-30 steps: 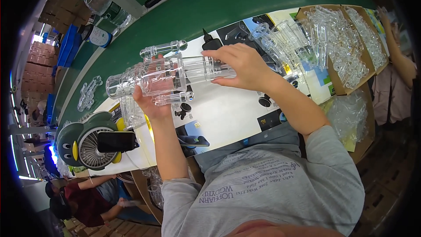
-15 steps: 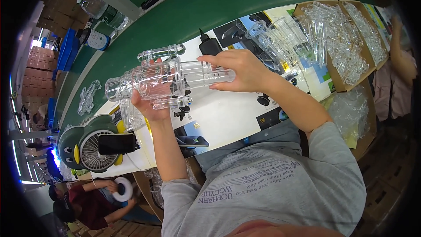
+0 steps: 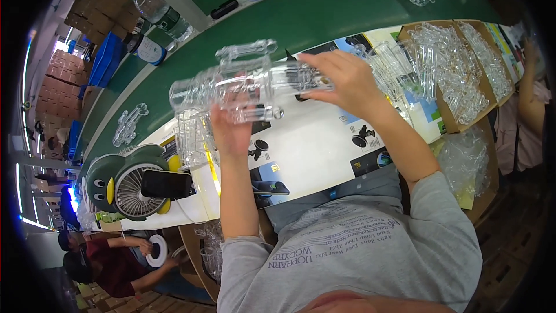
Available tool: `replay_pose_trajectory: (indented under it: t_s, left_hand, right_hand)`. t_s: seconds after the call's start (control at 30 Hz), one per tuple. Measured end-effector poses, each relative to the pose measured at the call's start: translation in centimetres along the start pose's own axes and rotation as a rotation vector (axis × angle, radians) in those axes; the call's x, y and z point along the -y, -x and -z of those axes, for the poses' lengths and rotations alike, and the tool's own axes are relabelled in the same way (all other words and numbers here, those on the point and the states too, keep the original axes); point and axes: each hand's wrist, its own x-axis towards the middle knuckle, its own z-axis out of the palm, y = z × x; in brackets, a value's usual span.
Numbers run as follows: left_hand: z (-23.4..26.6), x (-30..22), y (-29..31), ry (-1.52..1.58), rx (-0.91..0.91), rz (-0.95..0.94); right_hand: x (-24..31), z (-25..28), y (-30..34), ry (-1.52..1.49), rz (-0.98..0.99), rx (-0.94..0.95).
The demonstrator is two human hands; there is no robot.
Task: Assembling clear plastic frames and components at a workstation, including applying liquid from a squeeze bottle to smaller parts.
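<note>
Over the table I hold a clear see-through assembly lying on its side, a wide ringed cylinder (image 3: pixel 243 86) with thin clear tubes along its flanks. My left hand (image 3: pixel 231 130) is closed round the wide body from the near side, its fingers seen through the clear wall. My right hand (image 3: pixel 350 84) pinches a narrower clear tube (image 3: pixel 295 76) at the assembly's right end, thumb and fingers on opposite sides. Where the tube meets the body, I cannot tell if they are joined. A black bottle's pointed tip (image 3: pixel 289 54) shows behind the tube.
At the right, cardboard trays (image 3: pixel 460 117) hold many clear parts, with clear tubes (image 3: pixel 394 61) beside them. More clear tubes (image 3: pixel 194 136) stand left of my left forearm. A penguin-shaped fan (image 3: pixel 130 188) with a phone (image 3: pixel 167 184) occupies the near left. Other people work nearby.
The view has shifted, so the table appears farther right and lower. Both hands have carried the clear assembly slightly away from me. Each hand keeps its hold.
</note>
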Motion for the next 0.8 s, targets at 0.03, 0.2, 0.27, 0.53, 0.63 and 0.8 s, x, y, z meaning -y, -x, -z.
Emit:
replay_pose_trajectory:
  t_s: [0.03,0.2,0.27,0.53,0.63,0.8]
  left_hand:
    - [-0.3,0.3,-0.3,-0.015,-0.037,0.050]
    - [-1.1,1.0,-0.3,-0.152,-0.042,0.115]
    - [-0.9,1.0,-0.2,-0.162,-0.043,0.104]
    - [-0.6,1.0,-0.2,-0.226,-0.068,0.189]
    - [-1.0,1.2,-0.1,-0.225,-0.030,0.197]
    - [-0.7,1.0,0.1,-0.236,-0.030,0.197]
  right_hand:
    - [-0.2,0.4,-0.5,0.018,-0.046,0.008]
    - [-3.2,1.9,-4.6,0.171,-0.236,0.130]
    - [-6.0,0.8,-6.2,0.251,-0.243,0.186]
    - [-13.6,-3.2,-9.9,0.366,-0.341,0.495]
    - [-16.8,-3.7,-9.7,0.257,-0.335,0.524]
    - [-17.9,-5.9,-8.7,0.670,-0.389,0.699]
